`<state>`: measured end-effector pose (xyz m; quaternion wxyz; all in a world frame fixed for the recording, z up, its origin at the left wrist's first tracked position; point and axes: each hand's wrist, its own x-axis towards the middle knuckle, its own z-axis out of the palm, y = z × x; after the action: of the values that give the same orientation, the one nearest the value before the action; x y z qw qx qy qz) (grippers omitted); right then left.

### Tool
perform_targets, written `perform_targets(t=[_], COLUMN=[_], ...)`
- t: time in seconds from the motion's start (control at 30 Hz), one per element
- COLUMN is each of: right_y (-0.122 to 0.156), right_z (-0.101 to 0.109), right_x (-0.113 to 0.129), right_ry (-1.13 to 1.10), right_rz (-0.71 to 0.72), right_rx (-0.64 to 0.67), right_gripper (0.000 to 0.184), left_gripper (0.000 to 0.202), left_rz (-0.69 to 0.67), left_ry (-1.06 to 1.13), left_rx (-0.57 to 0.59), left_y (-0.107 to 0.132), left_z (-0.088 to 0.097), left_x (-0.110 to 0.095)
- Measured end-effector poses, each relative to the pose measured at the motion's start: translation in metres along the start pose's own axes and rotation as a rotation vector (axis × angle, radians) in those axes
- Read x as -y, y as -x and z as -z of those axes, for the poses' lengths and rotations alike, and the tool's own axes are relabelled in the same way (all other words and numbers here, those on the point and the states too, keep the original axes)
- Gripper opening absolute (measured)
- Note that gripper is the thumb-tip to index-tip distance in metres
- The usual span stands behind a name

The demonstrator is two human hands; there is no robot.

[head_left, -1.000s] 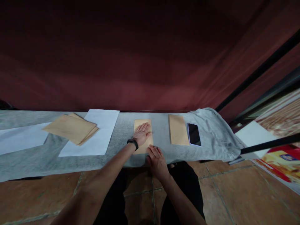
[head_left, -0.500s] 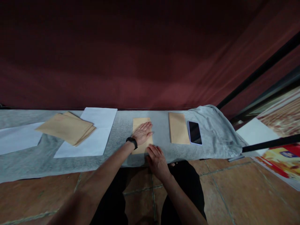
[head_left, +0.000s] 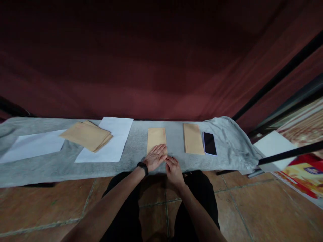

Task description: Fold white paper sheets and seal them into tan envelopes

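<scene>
A brown paper envelope [head_left: 156, 137] lies upright on the grey cloth in front of me. My left hand [head_left: 155, 158], wearing a black wristband, lies flat across its lower part with the fingers stretched together. My right hand [head_left: 174, 169] is at the envelope's lower right corner, its fingers bent in and closed there, touching the left hand's edge; the exact grip is partly hidden. To the right sits a neat stack of brown envelopes [head_left: 193, 139]. On the left, several loose brown envelopes [head_left: 85, 136] overlap a white paper sheet [head_left: 108, 154].
A phone [head_left: 209, 143] rests beside the envelope stack. Another white sheet [head_left: 32, 146] is at far left. The grey cloth [head_left: 141, 134] covers a narrow bench against a dark red curtain [head_left: 151, 84]. Black bars [head_left: 277, 75] and a printed board [head_left: 308, 171] stand at right.
My left hand has slid down the envelope toward its near end, uncovering the upper part. My right hand's fingers have curled in beside it. The view has shifted slightly left.
</scene>
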<state>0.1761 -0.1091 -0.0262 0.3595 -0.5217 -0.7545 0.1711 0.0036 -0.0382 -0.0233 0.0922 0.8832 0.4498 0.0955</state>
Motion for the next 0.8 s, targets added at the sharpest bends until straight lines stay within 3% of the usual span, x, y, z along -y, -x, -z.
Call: perform_targets(t=[0.37, 0.6, 0.8], right_y=[-0.007, -0.042, -0.084], right_z=[0.003, -0.015, -0.030], right_x=[-0.006, -0.009, -0.019], right_ry=[-0.124, 0.130, 0.341], right_rz=[-0.065, 0.073, 0.044], right_rx=[-0.029, 0.182, 0.235], right_gripper=[0.037, 0.045, 0.052], left_gripper=[0.071, 0.062, 0.067], left_rz=[-0.007, 0.104, 0.140], left_ry=[-0.111, -0.107, -0.096], left_rx=[-0.013, -0.058, -0.067], left_y=[0.064, 0.070, 0.071], left_z=[-0.001, -0.003, -0.003], left_x=[-0.039, -0.057, -0.063])
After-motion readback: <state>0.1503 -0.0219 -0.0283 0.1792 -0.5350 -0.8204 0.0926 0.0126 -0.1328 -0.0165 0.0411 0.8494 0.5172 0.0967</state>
